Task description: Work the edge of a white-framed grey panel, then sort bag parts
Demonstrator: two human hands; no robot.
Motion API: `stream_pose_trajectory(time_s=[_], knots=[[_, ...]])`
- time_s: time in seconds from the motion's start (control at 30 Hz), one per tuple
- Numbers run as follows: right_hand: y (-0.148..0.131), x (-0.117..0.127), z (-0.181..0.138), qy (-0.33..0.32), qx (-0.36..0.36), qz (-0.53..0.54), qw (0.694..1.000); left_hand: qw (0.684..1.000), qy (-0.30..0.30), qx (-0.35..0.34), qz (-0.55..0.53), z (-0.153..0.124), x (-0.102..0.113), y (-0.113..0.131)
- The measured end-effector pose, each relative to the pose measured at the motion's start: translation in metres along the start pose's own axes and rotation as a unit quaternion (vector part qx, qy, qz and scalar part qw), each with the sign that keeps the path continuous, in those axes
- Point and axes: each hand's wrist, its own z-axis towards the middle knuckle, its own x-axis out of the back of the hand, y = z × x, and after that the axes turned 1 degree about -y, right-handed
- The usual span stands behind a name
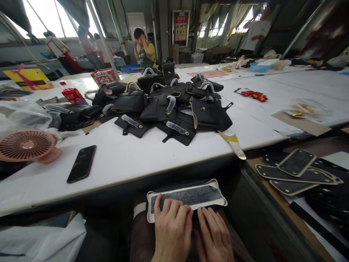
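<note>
A long bag piece [188,196] with pale, raised edges and a dark grey felt-like strip inside lies across my lap. My left hand [173,223] is closed on its near edge, fingers bent and the outermost one reaching over the left end of the strip. Right beside it, my right hand [214,231] grips the same near edge with curled fingers. Part of that thumb shows below, and the undersides of both hands are hidden. A black layer shows along the far side of the piece.
Black handbags [163,102] with wrapped handles are heaped on the white table [122,160]. A phone [81,163] and pink fan [28,145] stand left. Stitched panels [297,171] fill a box at right. A yellow-handled blade-like tool [233,143] overhangs the table edge. People work behind.
</note>
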Motion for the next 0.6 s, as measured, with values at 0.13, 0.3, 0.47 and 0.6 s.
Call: stream_pose_trajectory(time_s=[0.13,0.3,0.47,0.6], knots=[[-0.01,-0.007,-0.002,0.005,-0.005,0.015,1.0,1.0,0.007,-0.003,0.013,-0.002,0.008,-0.005],[-0.023,-0.018,-0.006,0.015,-0.014,0.05,0.999,0.999,0.004,-0.014,0.034,-0.013,0.026,-0.018],[-0.029,-0.021,-0.008,0.03,-0.006,0.056,0.998,0.999,0.015,-0.013,0.042,-0.022,0.037,-0.03],[-0.03,-0.03,-0.017,0.056,0.0,0.065,0.996,0.998,0.048,0.012,0.04,-0.025,0.026,-0.035]])
